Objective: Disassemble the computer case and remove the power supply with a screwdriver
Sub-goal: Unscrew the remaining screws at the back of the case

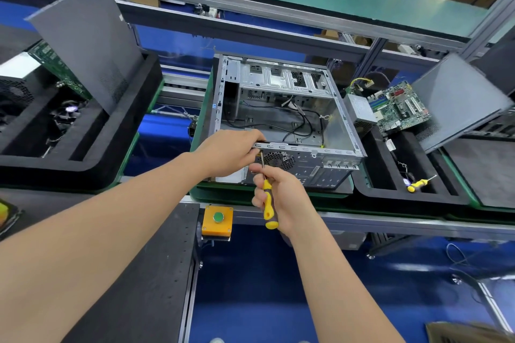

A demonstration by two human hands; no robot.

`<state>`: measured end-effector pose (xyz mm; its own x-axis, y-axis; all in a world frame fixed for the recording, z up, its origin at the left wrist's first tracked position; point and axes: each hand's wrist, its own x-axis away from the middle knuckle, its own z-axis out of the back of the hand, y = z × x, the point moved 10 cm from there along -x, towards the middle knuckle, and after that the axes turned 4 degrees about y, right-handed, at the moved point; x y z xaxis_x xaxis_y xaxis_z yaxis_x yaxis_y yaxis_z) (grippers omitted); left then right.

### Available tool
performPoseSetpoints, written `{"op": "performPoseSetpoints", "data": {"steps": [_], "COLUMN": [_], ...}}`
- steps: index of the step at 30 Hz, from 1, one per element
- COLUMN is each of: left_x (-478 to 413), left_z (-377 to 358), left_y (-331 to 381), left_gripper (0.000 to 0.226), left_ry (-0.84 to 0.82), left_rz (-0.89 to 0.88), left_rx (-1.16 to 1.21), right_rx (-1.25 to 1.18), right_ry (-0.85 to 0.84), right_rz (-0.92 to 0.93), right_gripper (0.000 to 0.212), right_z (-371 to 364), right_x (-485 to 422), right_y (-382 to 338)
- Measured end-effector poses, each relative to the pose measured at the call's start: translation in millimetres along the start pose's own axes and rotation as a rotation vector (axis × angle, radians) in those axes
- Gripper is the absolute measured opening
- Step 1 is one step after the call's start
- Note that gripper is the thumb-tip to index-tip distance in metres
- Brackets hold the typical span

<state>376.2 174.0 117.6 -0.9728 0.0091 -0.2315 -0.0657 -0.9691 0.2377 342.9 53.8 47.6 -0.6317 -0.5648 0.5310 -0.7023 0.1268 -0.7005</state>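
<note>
An open grey computer case (281,108) lies on its side on a green pallet, its inside bare except for black cables. My left hand (231,152) grips the near rear edge of the case at its left corner. My right hand (278,195) holds a yellow-and-black screwdriver (268,203) by the handle. The screwdriver's shaft points up to the top left of the case's rear panel, beside the fan grille (278,160). My left hand hides the spot under the tip.
A black foam tray at right holds a power supply (359,110), a motherboard (398,106), a grey side panel (457,103) and a second yellow screwdriver (419,184). Another tray at left holds a side panel (89,42) and parts. An orange button box (218,221) sits on the conveyor's front rail.
</note>
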Motion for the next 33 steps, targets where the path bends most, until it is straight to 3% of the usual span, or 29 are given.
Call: {"op": "performPoseSetpoints", "data": {"steps": [5, 8, 12, 18, 21, 24, 26, 30, 33], "left_x": [0, 0, 0, -1, -1, -1, -1, -1, -1], "left_z": [-1, -1, -1, -3, -3, -3, -3, -4, -3], "left_y": [1, 1, 3, 3, 2, 2, 2, 2, 2], "left_gripper": [0.029, 0.029, 0.032, 0.032, 0.032, 0.032, 0.031, 0.031, 0.031], "left_ry": [-0.016, -0.020, -0.035, -0.034, -0.041, -0.037, -0.027, -0.008, 0.000], "left_rz": [-0.005, -0.008, -0.012, -0.012, 0.001, -0.005, -0.019, -0.039, -0.061], "left_rx": [-0.033, -0.040, -0.052, -0.053, -0.048, -0.047, -0.046, -0.046, -0.041], "right_rx": [-0.661, -0.698, -0.194, 1.238, 1.541, 1.449, 1.239, 0.448, 0.093], "right_ry": [-0.364, -0.351, -0.109, 0.331, 0.494, 0.555, 0.484, 0.221, 0.001], "right_rz": [-0.202, -0.153, -0.013, 0.534, 0.653, 0.677, 0.610, 0.166, -0.012], "right_gripper": [0.031, 0.030, 0.021, 0.019, 0.011, 0.006, 0.018, 0.025, 0.022], "right_z": [-30, -28, -5, 2, -12, -9, -2, 19, 9], "right_x": [14, 12, 5, 17, 22, 23, 21, 5, 1], "right_y": [17, 13, 5, -48, -49, -45, -45, -17, 1]}}
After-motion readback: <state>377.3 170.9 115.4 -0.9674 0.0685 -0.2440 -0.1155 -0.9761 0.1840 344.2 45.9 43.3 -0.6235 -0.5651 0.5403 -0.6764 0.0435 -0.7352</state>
